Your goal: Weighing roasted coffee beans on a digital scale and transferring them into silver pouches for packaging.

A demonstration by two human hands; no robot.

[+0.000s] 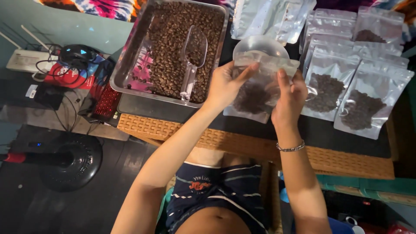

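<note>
I see both hands up over the tabletop [260,145] — left hand [223,86] and right hand [289,97] each with a closed grip on the top edge of a clear pouch [255,97] of coffee beans, beside the steel tray [130,65] holding a plastic scoop [193,60].

A woven wicker table [173,130] stands over a dark floor [65,208].
</note>
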